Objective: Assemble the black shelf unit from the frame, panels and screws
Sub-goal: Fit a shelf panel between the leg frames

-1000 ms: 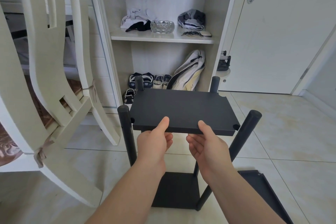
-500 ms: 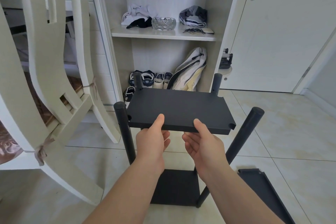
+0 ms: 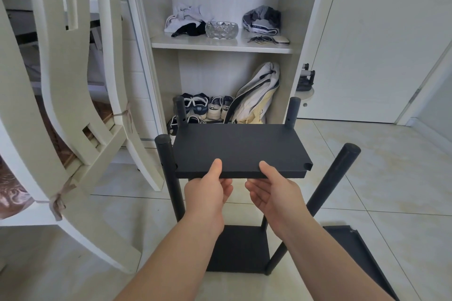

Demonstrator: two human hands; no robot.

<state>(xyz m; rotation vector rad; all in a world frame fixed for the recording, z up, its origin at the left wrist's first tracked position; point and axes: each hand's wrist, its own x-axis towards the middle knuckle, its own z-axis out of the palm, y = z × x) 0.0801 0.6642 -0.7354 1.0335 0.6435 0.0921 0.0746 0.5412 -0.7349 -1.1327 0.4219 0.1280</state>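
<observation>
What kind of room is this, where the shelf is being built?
Probably a room at home, maybe near the entrance. An open cupboard holds shoes and clothes, a white door stands beside it, and a wooden chair is on the tiled floor.

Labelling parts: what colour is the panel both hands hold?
The panel is plain matte black, best seen in the head view.

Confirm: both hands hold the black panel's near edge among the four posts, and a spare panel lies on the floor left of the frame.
Wrong side. The head view shows the spare panel on the floor right of the frame, not left. The left hand and right hand do hold the black panel by its near edge among the four posts.
</observation>
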